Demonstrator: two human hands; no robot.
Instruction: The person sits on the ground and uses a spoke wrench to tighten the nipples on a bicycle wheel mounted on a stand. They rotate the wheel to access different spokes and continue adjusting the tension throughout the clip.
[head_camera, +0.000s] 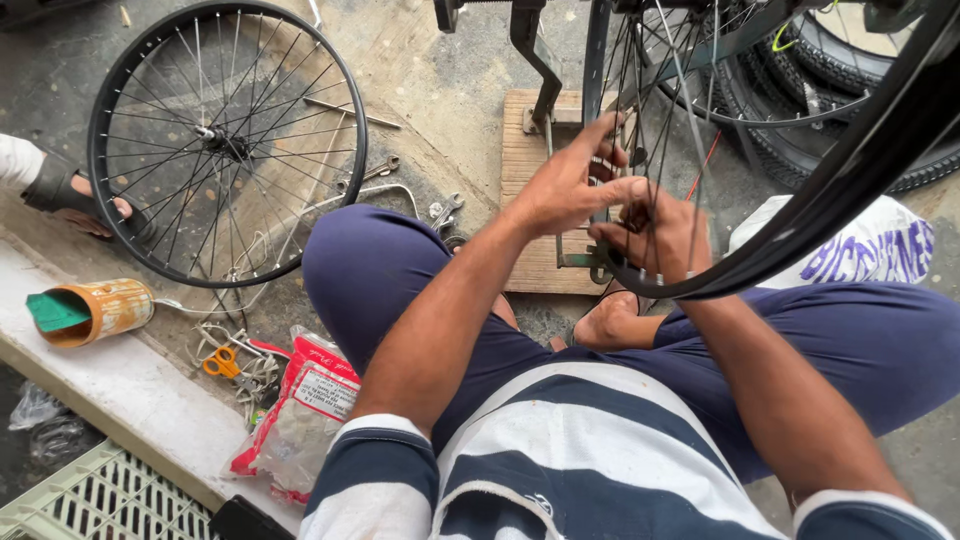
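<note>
Presently: left hand (568, 190) and right hand (655, 235), fingers pinched shut on thin silver spokes (640, 120) of black-rimmed bicycle wheel (800, 210); rim upright on edge, spokes running away from the body.

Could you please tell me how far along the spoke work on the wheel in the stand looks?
Done: many spokes already sit in the black rim. In hand: the left hand and right hand pinch spokes at the rim's lower edge. Left: a second wheel and wrenches lie untouched on the ground.
</note>
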